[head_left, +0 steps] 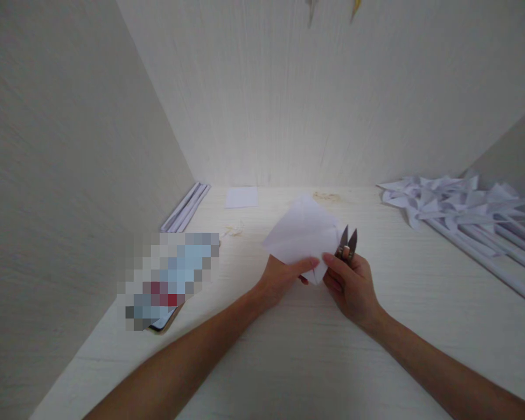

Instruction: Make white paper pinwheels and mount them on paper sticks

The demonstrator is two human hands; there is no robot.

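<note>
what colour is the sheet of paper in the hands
White; the sheet of paper shows best in the head view.

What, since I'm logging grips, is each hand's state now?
Left hand: closed, holding the paper.
Right hand: closed, holding the snips beside the paper's edge.

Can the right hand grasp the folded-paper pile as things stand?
Probably not freely: the right hand holds snips by the white sheet, though nothing visible blocks the way to the folded-paper pile.
</note>
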